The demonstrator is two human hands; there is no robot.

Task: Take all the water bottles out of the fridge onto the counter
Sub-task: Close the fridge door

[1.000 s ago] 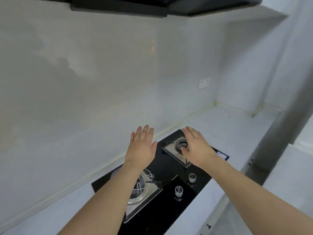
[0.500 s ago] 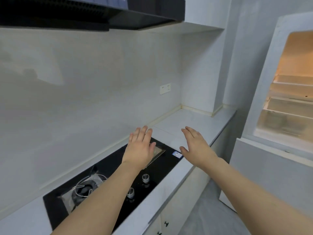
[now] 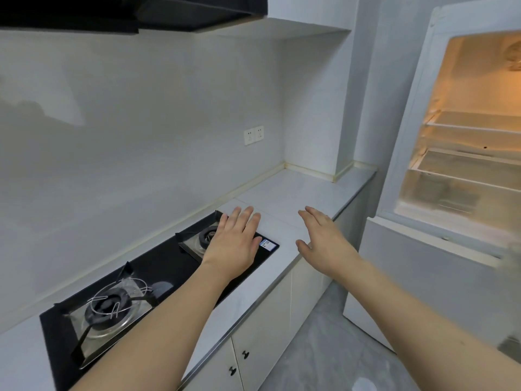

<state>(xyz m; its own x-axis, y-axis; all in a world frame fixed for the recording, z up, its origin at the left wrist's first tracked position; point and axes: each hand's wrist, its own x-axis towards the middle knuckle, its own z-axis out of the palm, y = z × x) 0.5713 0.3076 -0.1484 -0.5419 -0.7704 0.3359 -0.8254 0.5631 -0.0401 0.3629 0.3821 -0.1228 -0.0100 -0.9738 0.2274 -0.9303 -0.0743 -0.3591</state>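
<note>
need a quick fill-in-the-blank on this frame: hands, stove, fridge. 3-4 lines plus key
1. Both the left hand and the right hand hold ____.
2. The fridge compartment on the right stands ____, lit inside.
3. The stove has ____ burners.
4. The counter between stove and fridge carries ____ bottles.

Missing words: nothing; open; two; no

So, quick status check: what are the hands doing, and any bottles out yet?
Left hand and right hand open, holding nothing. Fridge open; no bottles seen on shelves or counter. Nothing blocking.
</note>
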